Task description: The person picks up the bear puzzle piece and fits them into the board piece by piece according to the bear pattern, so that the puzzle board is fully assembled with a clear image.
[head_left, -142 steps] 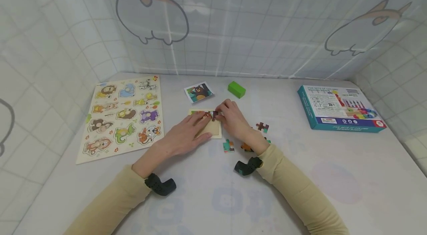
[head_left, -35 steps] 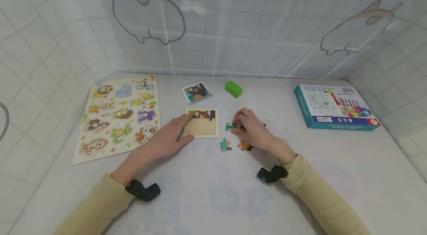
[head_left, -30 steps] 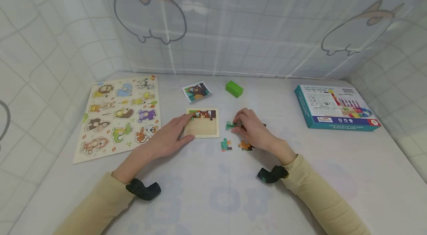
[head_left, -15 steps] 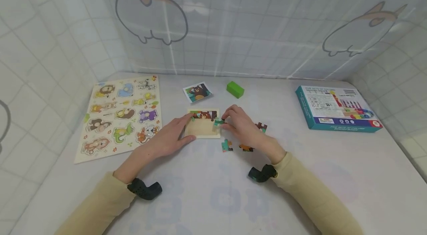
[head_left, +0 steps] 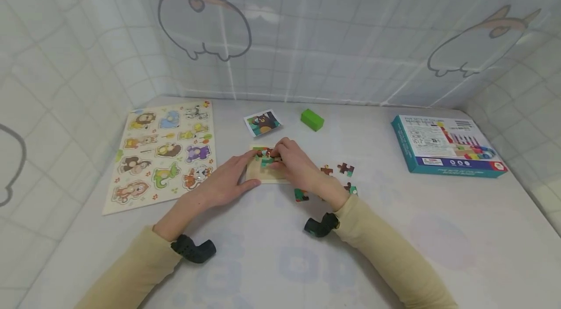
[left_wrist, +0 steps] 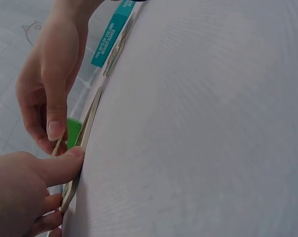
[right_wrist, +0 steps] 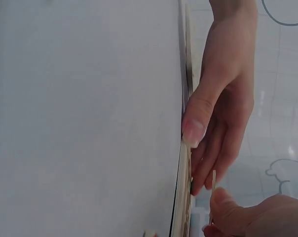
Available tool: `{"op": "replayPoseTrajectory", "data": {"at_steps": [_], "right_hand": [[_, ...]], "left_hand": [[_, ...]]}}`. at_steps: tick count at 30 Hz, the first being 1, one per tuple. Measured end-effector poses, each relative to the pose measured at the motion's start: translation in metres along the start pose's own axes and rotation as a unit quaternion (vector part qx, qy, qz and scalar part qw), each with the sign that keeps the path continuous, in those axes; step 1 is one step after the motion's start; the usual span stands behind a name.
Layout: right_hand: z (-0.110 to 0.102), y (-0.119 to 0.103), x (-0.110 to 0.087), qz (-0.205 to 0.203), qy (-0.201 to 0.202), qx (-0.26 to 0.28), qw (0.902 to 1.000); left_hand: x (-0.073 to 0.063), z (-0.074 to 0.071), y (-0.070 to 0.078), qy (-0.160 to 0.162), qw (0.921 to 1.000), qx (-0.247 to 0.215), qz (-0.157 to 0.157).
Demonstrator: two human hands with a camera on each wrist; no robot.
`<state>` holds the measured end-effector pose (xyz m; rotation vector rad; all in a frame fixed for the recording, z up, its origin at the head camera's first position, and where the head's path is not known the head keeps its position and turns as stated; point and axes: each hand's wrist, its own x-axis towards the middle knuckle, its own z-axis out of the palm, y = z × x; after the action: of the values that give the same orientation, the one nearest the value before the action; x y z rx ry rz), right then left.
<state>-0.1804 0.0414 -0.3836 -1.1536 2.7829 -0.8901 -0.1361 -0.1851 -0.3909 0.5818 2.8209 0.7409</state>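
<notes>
In the head view, a small wooden puzzle tray (head_left: 255, 175) lies in front of me, with bear-picture pieces along its far side. My left hand (head_left: 224, 183) holds it by the left, thumb at the near edge and fingers at the far corner. Pinched between my right thumb and fingers is a jigsaw piece (head_left: 266, 162) with green on it, just above the tray. The right hand (head_left: 299, 165) covers the tray's right part. Seen edge-on in the left wrist view, the thin piece (left_wrist: 57, 146) is clear of the tray.
Several loose jigsaw pieces (head_left: 345, 169) lie right of the tray, partly behind my right wrist. Beyond it are a bear picture card (head_left: 263, 124) and a green block (head_left: 312, 120). An animal puzzle board (head_left: 151, 170) lies left; a teal-edged box (head_left: 451, 145) lies right.
My right hand has picked up a green jigsaw piece from the right and carried it left over the tray. The left hand has stayed at the tray's left side.
</notes>
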Motion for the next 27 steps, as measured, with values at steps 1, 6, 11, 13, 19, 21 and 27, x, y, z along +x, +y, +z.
{"op": "replayPoseTrajectory", "data": {"at_steps": [1, 6, 11, 13, 19, 21, 27], "right_hand": [[0.001, -0.001, 0.002, 0.001, -0.002, -0.001, 1.0], [0.007, -0.005, 0.01, 0.005, -0.016, -0.008, 0.9998], [0.015, -0.006, 0.016, 0.0, -0.01, -0.009, 0.9999], [0.018, -0.004, 0.017, -0.006, 0.0, -0.01, 0.9999], [0.026, 0.002, 0.017, -0.028, 0.027, -0.008, 0.9992], [0.027, 0.003, 0.017, -0.032, 0.033, -0.007, 0.9989], [0.028, 0.003, 0.018, -0.038, 0.047, -0.01, 0.9981]], "left_hand": [[0.0, 0.0, 0.0, 0.0, 1.0, -0.001, 0.001], [-0.001, 0.001, -0.001, 0.003, 1.0, 0.0, 0.004], [-0.001, 0.001, -0.001, 0.007, 0.9999, 0.0, 0.013], [-0.001, 0.001, -0.001, 0.007, 0.9998, 0.0, 0.016], [-0.001, 0.0, 0.001, 0.004, 0.9996, 0.02, 0.02], [-0.001, 0.0, 0.002, 0.003, 0.9995, 0.023, 0.022], [-0.001, 0.0, 0.002, 0.004, 0.9993, 0.029, 0.022]]}}
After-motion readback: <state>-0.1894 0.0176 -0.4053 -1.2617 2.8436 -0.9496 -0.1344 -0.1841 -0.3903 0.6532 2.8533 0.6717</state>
